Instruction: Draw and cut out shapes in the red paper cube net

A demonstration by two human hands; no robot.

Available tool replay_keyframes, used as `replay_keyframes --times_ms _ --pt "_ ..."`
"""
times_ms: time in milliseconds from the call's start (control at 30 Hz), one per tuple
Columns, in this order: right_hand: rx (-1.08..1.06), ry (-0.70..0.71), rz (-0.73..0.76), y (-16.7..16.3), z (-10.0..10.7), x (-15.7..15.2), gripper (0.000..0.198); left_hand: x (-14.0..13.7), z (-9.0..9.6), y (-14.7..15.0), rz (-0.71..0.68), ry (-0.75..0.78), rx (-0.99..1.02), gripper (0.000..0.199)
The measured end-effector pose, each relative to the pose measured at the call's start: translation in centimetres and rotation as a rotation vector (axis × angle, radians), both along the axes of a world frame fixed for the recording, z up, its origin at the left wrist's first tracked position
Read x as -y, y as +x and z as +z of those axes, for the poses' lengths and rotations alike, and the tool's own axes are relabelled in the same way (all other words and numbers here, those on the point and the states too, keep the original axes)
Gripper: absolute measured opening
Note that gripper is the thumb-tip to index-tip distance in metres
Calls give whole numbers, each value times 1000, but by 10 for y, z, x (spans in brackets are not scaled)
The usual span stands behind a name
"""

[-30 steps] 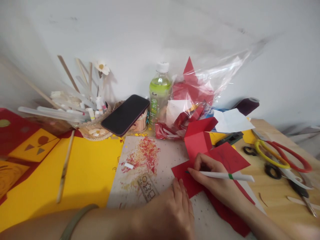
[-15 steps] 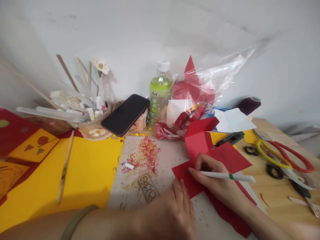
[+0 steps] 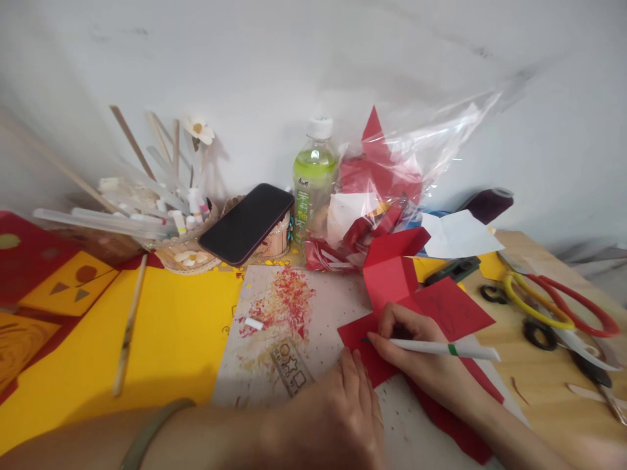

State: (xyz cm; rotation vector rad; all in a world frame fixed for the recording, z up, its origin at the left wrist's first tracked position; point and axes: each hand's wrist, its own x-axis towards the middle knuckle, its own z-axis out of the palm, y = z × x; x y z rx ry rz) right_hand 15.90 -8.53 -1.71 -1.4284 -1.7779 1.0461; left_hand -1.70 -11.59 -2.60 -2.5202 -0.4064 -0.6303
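Note:
Between the thumb and fingers of my right hand [image 3: 416, 339] is a white marker [image 3: 431, 346] with a green band. Its green tip meets a flap of the folded red paper [image 3: 355, 333]. My left hand [image 3: 333, 411], palm down with fingers laid out, rests on the lower edge of that flap. Other flaps of the red paper stand up or spread beyond my right hand, one bearing faint dark lines. A paint-stained grey board [image 3: 333, 294] lies underneath. On it are a clear stencil ruler [image 3: 290, 369], partly hidden by my left hand, and a small white cap [image 3: 253, 324].
Left lies yellow paper [image 3: 181, 313] with a wooden stick [image 3: 130, 326] on it. Behind stand a basket of markers [image 3: 186, 258], a phone [image 3: 247, 225], a green drink bottle [image 3: 313, 176] and a plastic bag of red scraps [image 3: 382, 176]. Scissors [image 3: 539, 310] lie right.
My right hand and the marker tip have shifted very slightly on the red flap. The left hand stays in place, and the other things lie as before.

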Motion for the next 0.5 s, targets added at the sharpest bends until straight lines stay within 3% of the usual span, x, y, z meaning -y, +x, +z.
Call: replay_keyframes --times_ms 500 --pt "28 -23 15 -4 0 1 26 4 -10 2 28 20 120 20"
